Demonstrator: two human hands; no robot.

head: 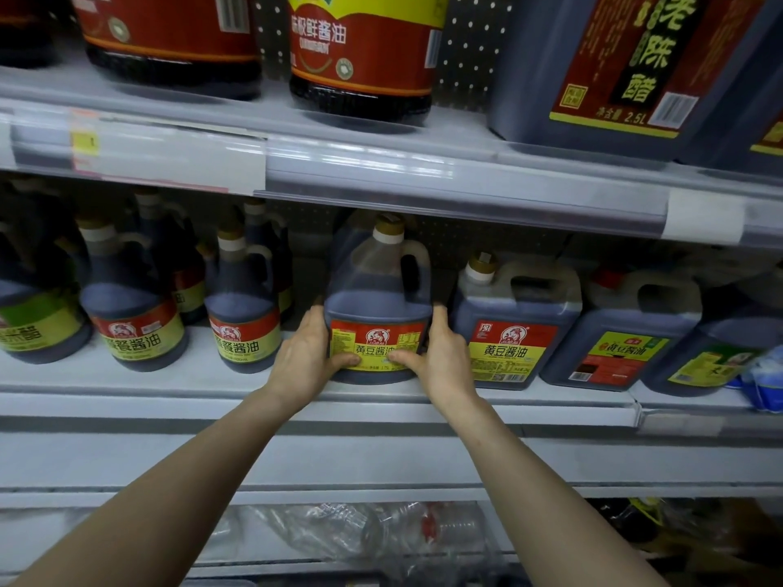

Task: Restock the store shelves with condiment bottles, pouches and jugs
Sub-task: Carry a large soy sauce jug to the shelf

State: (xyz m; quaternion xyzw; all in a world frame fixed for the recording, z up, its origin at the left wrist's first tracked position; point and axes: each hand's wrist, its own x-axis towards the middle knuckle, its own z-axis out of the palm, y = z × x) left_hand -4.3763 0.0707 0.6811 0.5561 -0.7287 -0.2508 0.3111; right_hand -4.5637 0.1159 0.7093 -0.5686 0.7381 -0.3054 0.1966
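A tall, clear-plastic soy sauce jug (377, 298), dark inside, with a pale cap and a red and yellow label, stood upright at the front of the grey metal middle shelf (169, 377). It was directly between the two hands. The left hand (307, 358) gripped its left side and the right hand (445, 360) its right side. Both thumbs were bent onto the front of the label, low down, with their tips near each other. Both hands were equally near, so neither led.

The long axis of the jug was vertical, and its moulded handle faced the right hand's side. The fingers of the right hand went up into the narrow gap between this jug and the square dark jug with a red and yellow label (512, 328) just beside it. I judged this gap to be the tight point for any push backward. To the left, the smaller round dark bottle with a loop handle (241, 315) stood well apart.

The fingers behind the jug were hidden. A dark shape stood behind its neck, under the white rail of the upper shelf (423, 180), but I could not tell whether it was another jug. The lowest level showed only blurred clear plastic.
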